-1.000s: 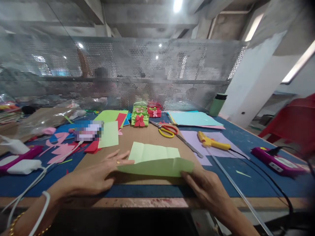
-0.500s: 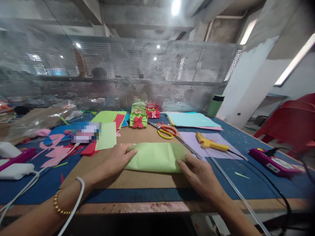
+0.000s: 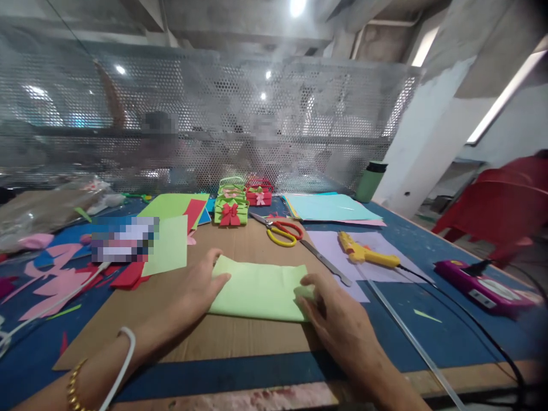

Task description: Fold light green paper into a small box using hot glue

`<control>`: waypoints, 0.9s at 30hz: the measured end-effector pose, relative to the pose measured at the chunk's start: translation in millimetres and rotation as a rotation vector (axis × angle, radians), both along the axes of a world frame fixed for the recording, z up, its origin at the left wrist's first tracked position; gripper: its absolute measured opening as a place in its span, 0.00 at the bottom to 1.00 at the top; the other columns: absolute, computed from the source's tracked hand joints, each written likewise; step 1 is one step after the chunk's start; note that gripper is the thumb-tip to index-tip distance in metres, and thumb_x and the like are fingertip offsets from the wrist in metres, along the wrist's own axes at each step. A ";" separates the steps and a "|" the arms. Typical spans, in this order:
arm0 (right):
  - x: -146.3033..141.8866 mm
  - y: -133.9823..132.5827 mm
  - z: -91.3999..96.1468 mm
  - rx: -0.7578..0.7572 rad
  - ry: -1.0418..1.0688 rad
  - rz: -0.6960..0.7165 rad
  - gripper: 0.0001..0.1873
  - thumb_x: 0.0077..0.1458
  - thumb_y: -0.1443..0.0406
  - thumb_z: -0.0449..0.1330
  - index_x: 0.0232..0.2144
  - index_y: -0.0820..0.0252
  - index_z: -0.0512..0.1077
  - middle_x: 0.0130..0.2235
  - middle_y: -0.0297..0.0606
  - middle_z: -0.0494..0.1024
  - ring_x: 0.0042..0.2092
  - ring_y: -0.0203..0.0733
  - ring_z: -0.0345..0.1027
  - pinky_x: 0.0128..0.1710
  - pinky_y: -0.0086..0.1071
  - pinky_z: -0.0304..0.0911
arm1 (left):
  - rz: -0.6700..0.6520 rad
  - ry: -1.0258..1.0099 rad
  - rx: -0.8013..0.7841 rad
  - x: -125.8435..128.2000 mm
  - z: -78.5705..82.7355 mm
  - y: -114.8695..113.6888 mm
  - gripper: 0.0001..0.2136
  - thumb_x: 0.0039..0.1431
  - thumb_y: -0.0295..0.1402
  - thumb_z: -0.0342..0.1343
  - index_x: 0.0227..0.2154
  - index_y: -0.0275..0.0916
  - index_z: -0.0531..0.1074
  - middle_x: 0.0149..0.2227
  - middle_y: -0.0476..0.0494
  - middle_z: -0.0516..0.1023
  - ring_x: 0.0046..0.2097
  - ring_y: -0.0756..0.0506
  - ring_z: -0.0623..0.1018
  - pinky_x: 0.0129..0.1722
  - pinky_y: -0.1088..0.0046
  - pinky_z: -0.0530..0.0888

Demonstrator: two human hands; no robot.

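Note:
A folded light green paper [image 3: 260, 288] lies flat on a brown cardboard sheet [image 3: 240, 242] in front of me. My left hand [image 3: 197, 291] rests on the paper's left edge, fingers together and pressing down. Its right edge is pressed by my right hand [image 3: 331, 311], whose fingers curl over the corner. Neither hand lifts the paper off the board.
Red-and-yellow scissors [image 3: 280, 231], a yellow glue gun [image 3: 363, 253] with a black cord, small green and red paper baskets [image 3: 232, 206], stacked coloured sheets [image 3: 329, 208], pink cut-outs [image 3: 51, 279], a purple device [image 3: 482, 284] and a green cup [image 3: 370, 181] lie around. A perforated metal screen stands behind; a red chair [image 3: 509, 205] at right.
The near flap of the green paper was folded up and away over the sheet. Both hands then moved onto its left and right edges and now press it flat.

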State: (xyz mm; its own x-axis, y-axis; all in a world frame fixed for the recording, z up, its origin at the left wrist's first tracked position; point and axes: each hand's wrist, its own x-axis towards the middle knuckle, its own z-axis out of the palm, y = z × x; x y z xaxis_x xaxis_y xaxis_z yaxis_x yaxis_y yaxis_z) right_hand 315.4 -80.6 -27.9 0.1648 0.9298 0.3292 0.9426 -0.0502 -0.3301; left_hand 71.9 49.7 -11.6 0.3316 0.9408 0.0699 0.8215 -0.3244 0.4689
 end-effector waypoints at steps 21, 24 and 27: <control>-9.5 -7.8 6.7 -0.022 -0.086 0.070 0.10 0.62 0.56 0.57 0.39 0.52 0.75 0.37 0.39 0.75 0.39 0.49 0.70 0.37 0.39 0.61 | 0.030 0.055 -0.028 4.0 1.5 -5.7 0.22 0.62 0.42 0.42 0.57 0.43 0.64 0.40 0.41 0.80 0.40 0.36 0.79 0.38 0.65 0.68; -10.4 -8.2 7.1 -0.048 -0.077 0.067 0.10 0.63 0.56 0.56 0.39 0.52 0.74 0.37 0.39 0.74 0.39 0.49 0.69 0.38 0.40 0.60 | 0.035 0.060 -0.033 3.4 -1.9 -3.9 0.23 0.63 0.43 0.41 0.58 0.40 0.63 0.40 0.39 0.80 0.42 0.35 0.79 0.40 0.63 0.68; -10.8 -7.3 7.3 -0.053 -0.063 0.066 0.11 0.64 0.55 0.55 0.39 0.52 0.74 0.37 0.39 0.74 0.39 0.49 0.68 0.38 0.40 0.59 | 0.026 0.062 0.010 1.6 -8.0 -0.1 0.25 0.63 0.44 0.41 0.59 0.39 0.62 0.41 0.37 0.79 0.42 0.34 0.79 0.40 0.62 0.68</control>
